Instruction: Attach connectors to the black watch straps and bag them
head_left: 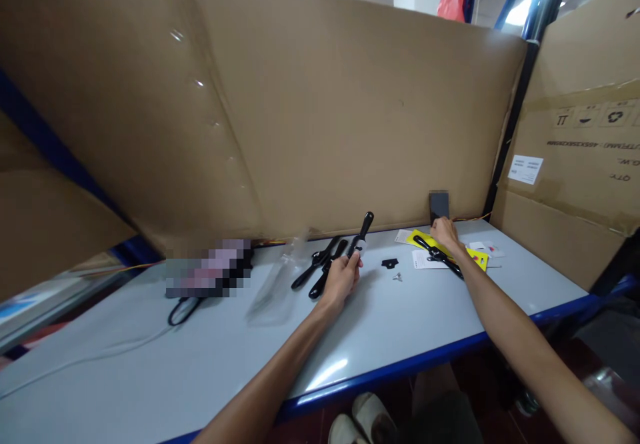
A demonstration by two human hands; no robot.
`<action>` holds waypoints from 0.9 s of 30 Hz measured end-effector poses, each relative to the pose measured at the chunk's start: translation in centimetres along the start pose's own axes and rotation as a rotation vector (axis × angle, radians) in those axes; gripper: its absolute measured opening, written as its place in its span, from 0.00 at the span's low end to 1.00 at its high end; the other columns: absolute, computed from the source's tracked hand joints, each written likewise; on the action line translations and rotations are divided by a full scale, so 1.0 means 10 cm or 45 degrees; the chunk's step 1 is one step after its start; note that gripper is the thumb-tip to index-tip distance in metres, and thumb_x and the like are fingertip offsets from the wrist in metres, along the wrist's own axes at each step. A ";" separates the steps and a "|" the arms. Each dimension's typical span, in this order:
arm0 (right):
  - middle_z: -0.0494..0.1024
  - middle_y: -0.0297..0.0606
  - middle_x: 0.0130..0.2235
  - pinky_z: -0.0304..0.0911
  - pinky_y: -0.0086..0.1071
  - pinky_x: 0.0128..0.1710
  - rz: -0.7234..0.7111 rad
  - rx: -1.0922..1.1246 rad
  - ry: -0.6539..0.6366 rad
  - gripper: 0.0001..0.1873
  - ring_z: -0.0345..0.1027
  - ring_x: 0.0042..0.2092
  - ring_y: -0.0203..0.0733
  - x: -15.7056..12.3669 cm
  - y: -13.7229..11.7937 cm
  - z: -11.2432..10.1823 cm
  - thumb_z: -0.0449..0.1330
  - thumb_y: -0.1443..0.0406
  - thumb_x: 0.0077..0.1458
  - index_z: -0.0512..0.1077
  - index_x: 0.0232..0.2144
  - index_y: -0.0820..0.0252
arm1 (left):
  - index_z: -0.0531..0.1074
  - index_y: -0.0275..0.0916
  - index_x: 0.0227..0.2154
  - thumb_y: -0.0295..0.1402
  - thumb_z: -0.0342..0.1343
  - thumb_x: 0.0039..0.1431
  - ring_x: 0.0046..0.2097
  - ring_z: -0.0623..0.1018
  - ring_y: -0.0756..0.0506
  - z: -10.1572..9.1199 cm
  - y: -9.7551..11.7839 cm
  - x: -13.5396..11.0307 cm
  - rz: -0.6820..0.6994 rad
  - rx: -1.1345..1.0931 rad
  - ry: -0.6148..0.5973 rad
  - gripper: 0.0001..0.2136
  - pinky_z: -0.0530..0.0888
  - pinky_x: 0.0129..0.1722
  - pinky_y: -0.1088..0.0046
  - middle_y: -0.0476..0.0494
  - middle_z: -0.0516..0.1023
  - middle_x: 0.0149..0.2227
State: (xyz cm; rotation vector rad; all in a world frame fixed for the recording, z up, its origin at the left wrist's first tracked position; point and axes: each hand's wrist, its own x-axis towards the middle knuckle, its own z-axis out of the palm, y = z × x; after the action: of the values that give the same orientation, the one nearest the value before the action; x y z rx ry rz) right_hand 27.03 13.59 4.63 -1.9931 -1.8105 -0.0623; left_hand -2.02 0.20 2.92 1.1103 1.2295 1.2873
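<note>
My left hand [345, 272] is closed around a black spokeshave [367, 224], held tilted above the table with one handle pointing up and away. Just left of it, more black spokeshaves [316, 264] lie side by side. A small black metal plate [389, 263] and small silvery screws [397, 277] lie to its right. At the back right, my right hand [444, 231] grips the lower part of a dark, blurred rectangular object [439, 205]. Another spokeshave [437, 253] rests on yellow and white cards [480, 258] below my right forearm.
Clear plastic bags [277, 291] lie left of the spokeshaves. Farther left sits a blurred dark object [213, 272] with a black loop, and a white cable [115, 351] crosses the table [400, 324]. Cardboard walls [350, 111] stand behind and at both sides.
</note>
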 end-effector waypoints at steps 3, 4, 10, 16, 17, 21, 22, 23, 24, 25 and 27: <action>0.80 0.57 0.51 0.63 0.31 0.44 -0.027 0.013 0.025 0.15 0.75 0.49 0.49 0.02 0.03 0.01 0.57 0.71 0.59 0.82 0.42 0.67 | 0.63 0.41 0.25 0.49 0.58 0.59 0.15 0.52 0.55 0.00 0.00 -0.01 0.013 0.000 0.000 0.18 0.46 0.15 0.79 0.60 0.53 0.16; 0.80 0.56 0.51 0.63 0.31 0.44 -0.032 0.019 0.032 0.14 0.75 0.49 0.49 0.03 0.04 0.01 0.57 0.71 0.59 0.82 0.41 0.67 | 0.63 0.41 0.25 0.49 0.58 0.59 0.15 0.52 0.55 0.00 0.00 -0.01 0.021 0.002 0.003 0.18 0.46 0.15 0.79 0.60 0.53 0.16; 0.80 0.54 0.49 0.62 0.31 0.46 -0.043 0.073 0.106 0.14 0.74 0.48 0.47 0.04 0.02 -0.05 0.56 0.69 0.62 0.81 0.42 0.66 | 0.63 0.41 0.26 0.48 0.56 0.60 0.16 0.51 0.55 0.00 0.04 -0.03 0.020 0.006 0.023 0.17 0.47 0.15 0.79 0.61 0.52 0.16; 0.82 0.47 0.41 0.59 0.31 0.38 -0.093 0.161 0.194 0.15 0.74 0.42 0.45 -0.01 -0.16 -0.18 0.55 0.61 0.65 0.80 0.38 0.62 | 0.62 0.41 0.28 0.48 0.55 0.61 0.16 0.51 0.55 -0.04 0.07 -0.02 0.022 -0.063 0.093 0.16 0.47 0.16 0.79 0.62 0.52 0.16; 0.82 0.46 0.38 0.58 0.31 0.37 -0.105 0.177 0.189 0.16 0.73 0.40 0.44 -0.03 -0.21 -0.19 0.55 0.59 0.66 0.80 0.35 0.61 | 0.62 0.41 0.28 0.48 0.55 0.60 0.16 0.51 0.55 -0.05 0.07 -0.01 0.021 -0.067 0.107 0.16 0.46 0.16 0.79 0.62 0.52 0.16; 0.80 0.45 0.33 0.59 0.33 0.39 -0.186 0.181 0.176 0.19 0.70 0.38 0.45 -0.05 -0.29 -0.15 0.54 0.57 0.66 0.77 0.27 0.59 | 0.62 0.42 0.28 0.49 0.55 0.59 0.16 0.51 0.55 -0.07 0.07 0.00 0.023 -0.047 0.134 0.17 0.47 0.16 0.79 0.62 0.52 0.16; 0.81 0.47 0.37 0.60 0.34 0.42 -0.224 0.173 0.224 0.18 0.70 0.42 0.47 -0.04 -0.28 -0.14 0.54 0.59 0.65 0.77 0.27 0.59 | 0.62 0.42 0.28 0.49 0.56 0.59 0.16 0.51 0.55 -0.07 0.07 0.00 0.026 -0.038 0.135 0.17 0.47 0.16 0.79 0.62 0.52 0.16; 0.81 0.49 0.43 0.61 0.36 0.46 -0.258 0.164 0.293 0.17 0.69 0.46 0.49 -0.02 -0.24 -0.12 0.55 0.60 0.64 0.77 0.27 0.59 | 0.62 0.42 0.28 0.50 0.56 0.59 0.16 0.51 0.55 -0.07 0.07 0.00 0.028 -0.029 0.136 0.17 0.47 0.16 0.79 0.62 0.52 0.16; 0.79 0.51 0.50 0.61 0.39 0.50 -0.282 0.156 0.368 0.14 0.67 0.51 0.51 0.00 -0.20 -0.10 0.56 0.62 0.62 0.77 0.28 0.60 | 0.62 0.42 0.28 0.50 0.56 0.58 0.16 0.52 0.55 -0.07 0.07 -0.01 0.030 -0.021 0.136 0.17 0.47 0.16 0.79 0.62 0.52 0.16; 0.75 0.52 0.57 0.60 0.41 0.54 -0.291 0.145 0.433 0.12 0.64 0.56 0.54 0.03 -0.15 -0.08 0.58 0.63 0.61 0.77 0.29 0.61 | 0.63 0.41 0.28 0.50 0.56 0.58 0.16 0.52 0.55 -0.06 0.08 -0.01 0.028 -0.013 0.135 0.17 0.47 0.16 0.79 0.62 0.52 0.16; 0.66 0.52 0.66 0.57 0.48 0.59 -0.275 0.116 0.496 0.08 0.57 0.63 0.59 0.11 -0.05 -0.04 0.59 0.65 0.57 0.77 0.31 0.62 | 0.63 0.41 0.28 0.50 0.56 0.58 0.16 0.52 0.55 -0.05 0.08 -0.02 0.027 -0.004 0.131 0.17 0.47 0.16 0.79 0.62 0.52 0.16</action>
State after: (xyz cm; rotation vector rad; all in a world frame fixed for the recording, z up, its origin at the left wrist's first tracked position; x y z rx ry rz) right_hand 26.81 14.47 5.46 -1.5839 -1.7260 -0.3983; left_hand -2.57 -0.01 3.68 1.0681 1.2938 1.3762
